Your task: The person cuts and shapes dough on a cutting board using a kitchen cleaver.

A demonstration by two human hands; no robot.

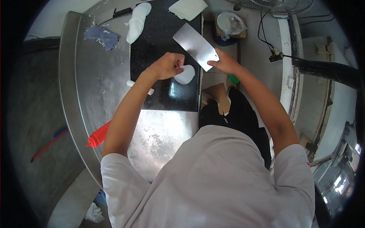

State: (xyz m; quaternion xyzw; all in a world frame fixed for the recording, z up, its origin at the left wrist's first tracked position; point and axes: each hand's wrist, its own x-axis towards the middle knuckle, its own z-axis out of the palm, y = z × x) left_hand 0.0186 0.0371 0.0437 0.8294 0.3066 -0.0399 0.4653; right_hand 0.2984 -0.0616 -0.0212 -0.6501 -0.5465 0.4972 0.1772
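With its fingers curled together, my left hand (pixel 167 65) pinches the edge of a thin white round dough wrapper (pixel 185 75) on the black board (pixel 163 100). My right hand (pixel 225 62) grips the end of a wide, shiny cleaver (pixel 194 45), whose blade slants up and left over the board's right edge. The cleaver is apart from the wrapper. Small white dough pieces (pixel 151 91) lie by my left forearm, partly hidden under it. Farther back, a row of overlapping white wrappers (pixel 137 23) runs along the board's left edge.
A folded pale cloth (pixel 188 8) lies at the board's far end. On the steel table (pixel 100 72) are a blue rag (pixel 102 37), a black-handled tool (pixel 122 12) and a red squeeze bottle (pixel 99 135). A fan (pixel 273 5) and a bagged bowl (pixel 230 22) stand back right.
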